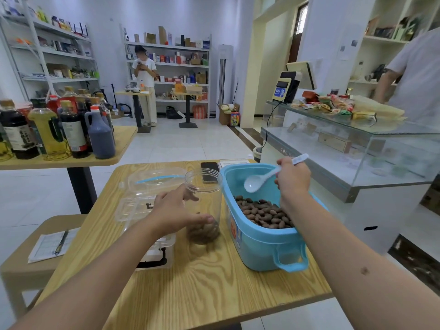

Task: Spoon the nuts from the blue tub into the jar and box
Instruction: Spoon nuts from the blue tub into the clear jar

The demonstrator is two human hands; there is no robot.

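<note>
At a wooden desk (204, 277) in a small shop, the right hand (291, 178) pinches the handle of a white plastic spoon (262, 178), its empty bowl hanging over the blue tub (259, 248) at centre right of the frame. The spoon's long axis slopes from the hand down and left, bowl pointing toward the jar. The nuts (262, 214) lie in the tub directly below and just nearer the camera than the bowl, so the coming dip looks to be a short downward one, with the right hand far the closer. The left hand (176, 210) curls round the clear jar (203, 203), which stands upright just left of the tub, touching or nearly so, with a shallow layer of nuts at its bottom. The clear box (145, 206), lid open, sits left of the jar; its contents cannot be made out.
</note>
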